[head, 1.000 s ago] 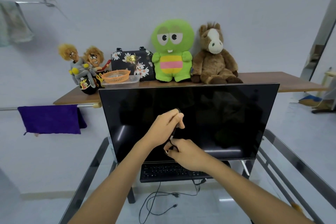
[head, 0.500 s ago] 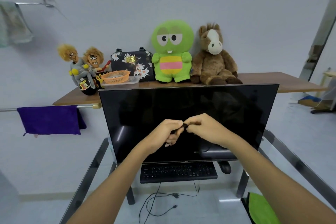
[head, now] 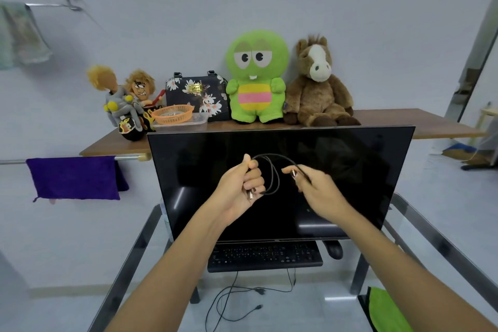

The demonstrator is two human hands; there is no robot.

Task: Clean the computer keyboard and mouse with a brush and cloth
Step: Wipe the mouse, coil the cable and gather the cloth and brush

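Observation:
A thin black cable (head: 272, 170) hangs in loops between my two hands, raised in front of the dark monitor (head: 345, 159). My left hand (head: 237, 188) grips the coiled part, with a metal plug showing below its fingers. My right hand (head: 315, 188) pinches the cable's other end, a second metal plug at its fingertips. The black keyboard (head: 265, 256) lies on the glass desk (head: 134, 248) under the monitor. Part of the black mouse (head: 334, 248) shows to the keyboard's right. A green cloth (head: 382, 310) lies at the lower right. No brush is in view.
Behind the monitor a wooden shelf (head: 431, 121) carries plush toys, a flowered bag and an orange basket (head: 172, 114). A purple towel (head: 72, 178) hangs on a rail at the left. Loose cables (head: 234, 302) lie on the floor under the desk.
My right hand rose from below the left hand, met it, then drew away to the right. The cable now spreads in loops between both hands.

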